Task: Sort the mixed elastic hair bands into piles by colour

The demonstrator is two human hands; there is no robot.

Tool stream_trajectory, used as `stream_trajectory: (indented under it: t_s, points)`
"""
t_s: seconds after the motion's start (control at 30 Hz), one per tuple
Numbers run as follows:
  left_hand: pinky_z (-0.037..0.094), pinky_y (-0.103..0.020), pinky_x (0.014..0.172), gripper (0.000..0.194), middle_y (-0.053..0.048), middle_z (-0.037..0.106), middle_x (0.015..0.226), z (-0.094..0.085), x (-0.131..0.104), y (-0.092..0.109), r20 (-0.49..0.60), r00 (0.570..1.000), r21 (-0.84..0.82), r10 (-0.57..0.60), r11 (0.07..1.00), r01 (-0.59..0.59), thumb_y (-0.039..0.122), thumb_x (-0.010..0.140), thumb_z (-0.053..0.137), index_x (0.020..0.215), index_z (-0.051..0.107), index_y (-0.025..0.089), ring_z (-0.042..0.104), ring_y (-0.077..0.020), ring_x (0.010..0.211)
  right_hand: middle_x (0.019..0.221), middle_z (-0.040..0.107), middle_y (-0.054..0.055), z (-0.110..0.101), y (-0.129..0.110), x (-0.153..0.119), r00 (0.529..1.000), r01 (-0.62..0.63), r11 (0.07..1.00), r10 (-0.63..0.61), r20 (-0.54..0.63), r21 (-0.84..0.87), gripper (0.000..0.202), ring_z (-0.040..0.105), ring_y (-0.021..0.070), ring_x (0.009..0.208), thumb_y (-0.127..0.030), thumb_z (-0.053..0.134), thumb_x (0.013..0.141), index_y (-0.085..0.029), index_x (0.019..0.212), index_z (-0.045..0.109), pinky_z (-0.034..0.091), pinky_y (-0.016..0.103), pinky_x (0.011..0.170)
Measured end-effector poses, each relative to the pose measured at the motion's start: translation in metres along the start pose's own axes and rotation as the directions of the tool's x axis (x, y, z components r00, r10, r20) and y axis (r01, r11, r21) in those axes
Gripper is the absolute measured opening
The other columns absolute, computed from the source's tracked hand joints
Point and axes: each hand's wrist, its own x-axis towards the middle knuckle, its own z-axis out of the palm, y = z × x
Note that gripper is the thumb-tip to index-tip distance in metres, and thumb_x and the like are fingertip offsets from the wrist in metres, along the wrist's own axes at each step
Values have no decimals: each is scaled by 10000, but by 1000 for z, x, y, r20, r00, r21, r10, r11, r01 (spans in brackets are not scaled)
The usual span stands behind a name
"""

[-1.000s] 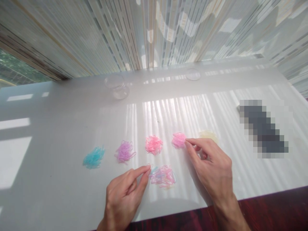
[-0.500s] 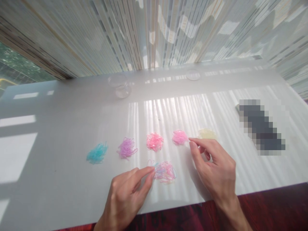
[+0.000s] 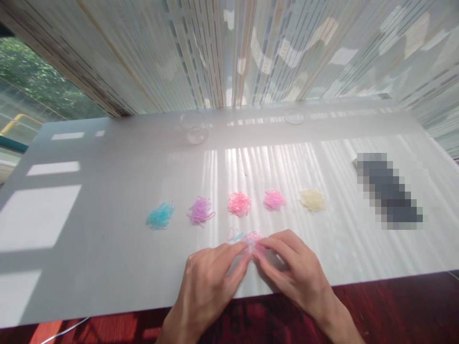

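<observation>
Small loop-like elastic bands lie in a mixed pile (image 3: 236, 235) of pink, blue and lilac near the front of the white table. My left hand (image 3: 217, 270) reaches into it from the left, thumb and index finger closed in a pinch on some bands. From the right, my right hand (image 3: 296, 265) meets it, its thumb and index finger also pinched at the bands. The fingertips nearly touch and hide part of the pile. Beyond them lie single-colour piles: teal (image 3: 160, 215), purple (image 3: 201, 211), coral pink (image 3: 239, 204), light pink (image 3: 274, 200) and pale yellow (image 3: 312, 200).
Clear round dishes (image 3: 197, 135) stand at the back of the white table (image 3: 118, 258), with a clear disc (image 3: 293, 116) farther right. A blurred-out dark oblong object (image 3: 389, 188) lies at the right. Behind hangs a striped curtain (image 3: 150, 62).
My right hand has moved left and towards me, from beside the light pink pile to the mixed pile. The left hand stays at the mixed pile. The view has shifted slightly.
</observation>
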Motion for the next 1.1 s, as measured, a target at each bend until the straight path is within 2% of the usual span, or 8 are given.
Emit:
stream_trajectory:
  t_s: [0.13, 0.3, 0.5, 0.7, 0.93, 1.1]
  points:
    - [509, -258, 596, 112, 21, 783, 801, 1, 0, 0, -17, 1000, -4, -19, 1000, 19, 202, 998, 630, 1074, 708, 225, 722, -151, 613, 797, 639, 35, 6, -5, 5, 999, -10, 999, 9, -31, -42, 56, 625, 173, 730, -139, 637, 968, -188, 963, 663, 544, 300, 654]
    - [429, -251, 496, 123, 20, 753, 715, -3, 3, 0, -50, 998, 3, -29, 1000, 29, 215, 1005, 614, 1053, 727, 214, 655, -128, 522, 771, 639, 28, 9, -4, 8, 999, -24, 998, 21, -43, -55, 86, 611, 169, 711, -122, 627, 960, -189, 926, 670, 528, 298, 648]
    - [459, -246, 518, 127, 17, 765, 732, 3, 7, 3, -75, 997, 8, -32, 999, 32, 244, 1013, 616, 1040, 731, 198, 632, -119, 504, 790, 669, 10, 3, -6, 8, 989, -74, 996, 78, -123, 39, 90, 625, 130, 703, -110, 661, 936, -199, 935, 673, 529, 242, 646]
    - [481, -224, 514, 176, 2, 793, 799, 8, 14, 5, -81, 995, -62, -66, 996, 61, 297, 1010, 632, 1111, 726, 188, 698, -122, 581, 772, 687, -1, -4, -11, 9, 989, -61, 994, 72, -132, 91, 109, 629, 127, 688, -102, 670, 925, -210, 916, 685, 538, 235, 633]
    - [508, -210, 565, 140, 4, 762, 751, 7, 16, 3, -39, 998, -110, -47, 993, 43, 207, 1009, 611, 1043, 746, 200, 679, -111, 582, 771, 706, -3, -3, -9, 11, 990, -49, 993, 63, -125, 110, 107, 649, 133, 682, -116, 674, 926, -219, 919, 696, 556, 241, 627]
    - [520, -203, 589, 126, -10, 790, 809, 6, 12, 1, -48, 998, -141, -34, 990, 27, 179, 990, 647, 1067, 745, 198, 685, -110, 602, 789, 705, 6, -2, -6, 8, 992, -51, 993, 62, -107, 103, 109, 658, 142, 696, -117, 665, 934, -222, 949, 692, 570, 254, 634]
